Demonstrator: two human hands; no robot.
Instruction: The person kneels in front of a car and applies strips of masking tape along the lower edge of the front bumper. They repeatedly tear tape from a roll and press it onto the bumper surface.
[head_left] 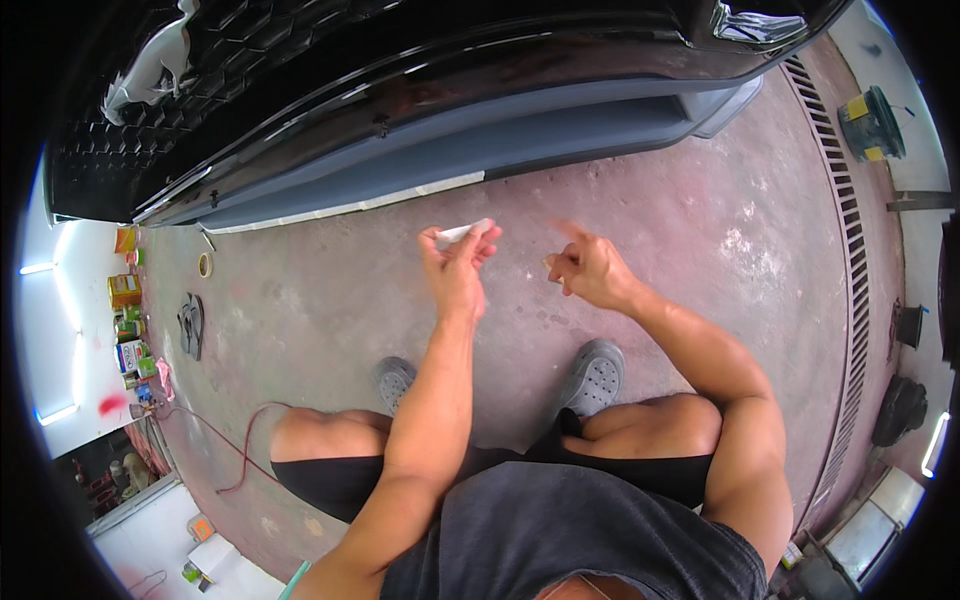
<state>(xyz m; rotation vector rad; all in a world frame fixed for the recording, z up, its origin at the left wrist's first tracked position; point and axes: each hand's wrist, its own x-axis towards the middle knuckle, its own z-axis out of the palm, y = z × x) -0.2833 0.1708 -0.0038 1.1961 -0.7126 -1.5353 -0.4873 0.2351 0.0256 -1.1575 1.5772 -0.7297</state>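
Note:
In front of me is a vehicle's black bumper (470, 72) with a grey lower lip (560, 130). Pale tape (330, 208) runs along the left and middle part of the lip's bottom edge. My left hand (458, 268) pinches a slim white piece (462, 232), perhaps tape, between thumb and fingers, apart from the bumper. To its right, my right hand (598, 272) has its index finger stretched out and blurred, while the other fingers curl in. A small pale spot shows at those curled fingertips; what it is cannot be made out.
A tape roll (205, 265) and dark sandals (190, 326) lie on the concrete floor at left. Cans (125, 290) line the left wall, with a red hose (245, 450) nearby. A floor grate (852, 250) and a dark bucket (872, 125) are at right.

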